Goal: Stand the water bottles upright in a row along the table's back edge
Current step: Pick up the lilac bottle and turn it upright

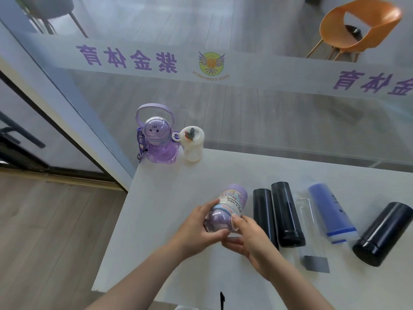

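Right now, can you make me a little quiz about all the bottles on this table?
1. How many bottles already stand upright at the table's back edge?
2. True or false: both hands hold the pastel purple bottle.
3. Which lying bottle is farthest right? A) the blue bottle B) the clear bottle C) the wide black bottle

Key
1. Two: the purple bear-shaped bottle and the white-lidded bottle.
2. True: the left hand and the right hand both grip it.
3. C. Two slim black bottles lie nearer the hands.
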### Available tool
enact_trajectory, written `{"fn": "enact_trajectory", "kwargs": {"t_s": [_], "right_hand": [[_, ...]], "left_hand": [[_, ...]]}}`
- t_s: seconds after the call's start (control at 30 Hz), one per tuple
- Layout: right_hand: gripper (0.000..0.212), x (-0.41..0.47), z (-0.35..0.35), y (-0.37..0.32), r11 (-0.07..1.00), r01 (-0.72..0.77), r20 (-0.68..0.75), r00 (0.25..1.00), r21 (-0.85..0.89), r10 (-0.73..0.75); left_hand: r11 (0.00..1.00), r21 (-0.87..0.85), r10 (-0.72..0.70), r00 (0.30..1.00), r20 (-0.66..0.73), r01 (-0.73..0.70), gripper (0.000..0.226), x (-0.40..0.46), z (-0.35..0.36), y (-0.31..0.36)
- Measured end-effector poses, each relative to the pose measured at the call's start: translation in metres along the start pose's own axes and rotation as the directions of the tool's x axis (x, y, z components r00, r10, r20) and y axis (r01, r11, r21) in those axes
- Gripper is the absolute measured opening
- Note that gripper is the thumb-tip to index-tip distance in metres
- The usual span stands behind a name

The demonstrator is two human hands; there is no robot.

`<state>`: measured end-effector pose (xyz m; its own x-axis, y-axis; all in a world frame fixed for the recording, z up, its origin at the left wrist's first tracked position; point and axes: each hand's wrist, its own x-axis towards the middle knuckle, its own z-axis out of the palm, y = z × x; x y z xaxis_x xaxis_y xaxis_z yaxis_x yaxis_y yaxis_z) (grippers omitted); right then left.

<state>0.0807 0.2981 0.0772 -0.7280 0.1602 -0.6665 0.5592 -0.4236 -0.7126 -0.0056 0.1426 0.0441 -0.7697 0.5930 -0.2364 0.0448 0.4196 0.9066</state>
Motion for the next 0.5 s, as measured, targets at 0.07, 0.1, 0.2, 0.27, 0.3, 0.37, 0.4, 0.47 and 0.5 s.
{"fn": "enact_trajectory", "kwargs": {"t_s": [0.07, 0.1, 0.2, 0.27, 0.3, 0.37, 0.4, 0.47, 0.5], "right_hand": [[0.050, -0.005, -0.004, -0.006, 0.988, 0.021, 0.008, 1.000, -0.156, -0.020], [0.060, -0.008, -0.006, -0.008, 0.967, 0.046, 0.009, 0.999, -0.250, -0.045], [0.084, -0.014, -0.009, -0.011, 0.763, 0.211, 0.052, 0.972, -0.611, -0.227], [0.089, -0.012, -0.010, -0.011, 0.576, 0.346, 0.142, 0.919, -0.741, -0.368], [0.091, -0.010, -0.009, -0.011, 0.503, 0.392, 0.176, 0.889, -0.770, -0.424], [0.090, -0.005, -0.004, -0.011, 0.430, 0.426, 0.178, 0.843, -0.796, -0.507], [0.085, -0.003, -0.001, -0.011, 0.430, 0.429, 0.153, 0.827, -0.794, -0.541], [0.075, 0.001, 0.002, -0.011, 0.454, 0.430, 0.100, 0.803, -0.781, -0.588], [0.073, 0.002, 0.001, -0.011, 0.460, 0.430, 0.086, 0.796, -0.777, -0.599]], "left_hand": [[0.993, 0.116, 0.007, 1.000, 0.019, -0.009, 0.069, 0.003, -0.012, 0.013], [0.985, 0.174, 0.009, 0.999, 0.031, -0.015, 0.069, 0.005, -0.017, 0.020], [0.949, 0.315, 0.000, 0.997, 0.079, -0.025, 0.070, 0.016, -0.031, 0.038], [0.914, 0.404, -0.018, 0.990, 0.137, -0.039, 0.068, 0.024, -0.036, 0.050], [0.895, 0.443, -0.027, 0.985, 0.172, -0.053, 0.068, 0.028, -0.037, 0.056], [0.863, 0.497, -0.038, 0.971, 0.238, -0.088, 0.068, 0.034, -0.036, 0.065], [0.850, 0.516, -0.044, 0.965, 0.259, -0.100, 0.067, 0.038, -0.035, 0.067], [0.832, 0.545, -0.063, 0.957, 0.284, -0.107, 0.067, 0.044, -0.034, 0.070], [0.828, 0.550, -0.068, 0.954, 0.292, -0.109, 0.069, 0.047, -0.035, 0.070]]}}
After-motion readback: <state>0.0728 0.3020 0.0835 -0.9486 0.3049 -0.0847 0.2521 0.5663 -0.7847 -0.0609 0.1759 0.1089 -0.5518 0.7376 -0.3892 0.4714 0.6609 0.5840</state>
